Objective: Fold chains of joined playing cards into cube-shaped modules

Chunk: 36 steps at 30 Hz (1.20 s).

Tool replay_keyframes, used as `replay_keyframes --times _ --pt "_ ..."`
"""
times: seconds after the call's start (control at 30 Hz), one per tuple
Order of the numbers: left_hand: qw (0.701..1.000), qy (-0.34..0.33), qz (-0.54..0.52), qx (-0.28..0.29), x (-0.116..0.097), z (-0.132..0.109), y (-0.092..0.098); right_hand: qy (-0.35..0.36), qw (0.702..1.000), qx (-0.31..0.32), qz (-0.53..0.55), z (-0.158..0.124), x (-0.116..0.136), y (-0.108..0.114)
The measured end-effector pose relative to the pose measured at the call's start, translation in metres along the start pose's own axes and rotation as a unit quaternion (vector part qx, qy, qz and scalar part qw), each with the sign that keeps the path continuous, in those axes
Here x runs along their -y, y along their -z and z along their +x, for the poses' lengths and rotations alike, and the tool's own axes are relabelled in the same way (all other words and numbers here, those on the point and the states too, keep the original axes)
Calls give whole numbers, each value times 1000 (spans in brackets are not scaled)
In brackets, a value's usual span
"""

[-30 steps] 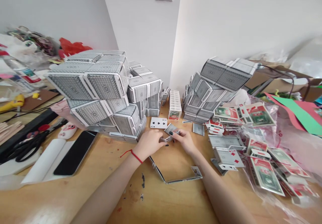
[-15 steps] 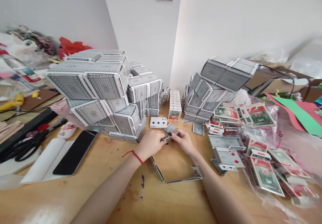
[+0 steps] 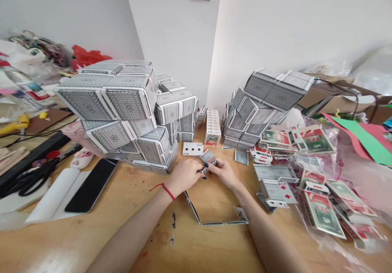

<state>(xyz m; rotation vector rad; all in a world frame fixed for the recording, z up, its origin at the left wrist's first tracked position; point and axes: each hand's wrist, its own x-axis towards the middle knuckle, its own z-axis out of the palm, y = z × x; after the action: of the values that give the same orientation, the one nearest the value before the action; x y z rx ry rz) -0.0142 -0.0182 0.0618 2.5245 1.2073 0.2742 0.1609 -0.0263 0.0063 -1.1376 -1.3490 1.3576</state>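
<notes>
Both my hands meet over the middle of the table around a folded playing card (image 3: pixel 208 157) with a grey patterned back. My left hand (image 3: pixel 187 173) has its fingers closed at the card's left and lower side. From the right, my right hand (image 3: pixel 223 171) pinches the card, dark-nailed thumb across it. Just beyond my left hand a three of spades (image 3: pixel 192 148) lies face up. Below my hands, an open angular frame of joined folded cards (image 3: pixel 222 222) stands on the table between my forearms. My fingers partly hide the held card.
Large structures of folded cards stand at the left (image 3: pixel 122 105) and right (image 3: pixel 263 97). Between them is a row of card boxes (image 3: pixel 212 128). Boxed decks (image 3: pixel 324 215) and loose cards lie at the right; a phone (image 3: pixel 92 187) and scissors (image 3: pixel 39 175) at the left.
My fingers have shifted slightly around the folded card, and more of my left fingertips shows below it. The card frame near my forearms has slid a touch to the right.
</notes>
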Motion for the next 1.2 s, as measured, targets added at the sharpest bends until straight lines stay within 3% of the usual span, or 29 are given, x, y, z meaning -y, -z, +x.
replay_keyframes --times 0.47,0.73,1.2 --pt "999 23 -43 -9 3 1 0 2 999 40 3 0 -2 6" --pt "997 30 -62 -18 6 3 1 11 999 -27 37 4 -10 -2" --pt "998 -14 -49 -27 6 3 -6 42 997 -64 -22 0 -8 -11"
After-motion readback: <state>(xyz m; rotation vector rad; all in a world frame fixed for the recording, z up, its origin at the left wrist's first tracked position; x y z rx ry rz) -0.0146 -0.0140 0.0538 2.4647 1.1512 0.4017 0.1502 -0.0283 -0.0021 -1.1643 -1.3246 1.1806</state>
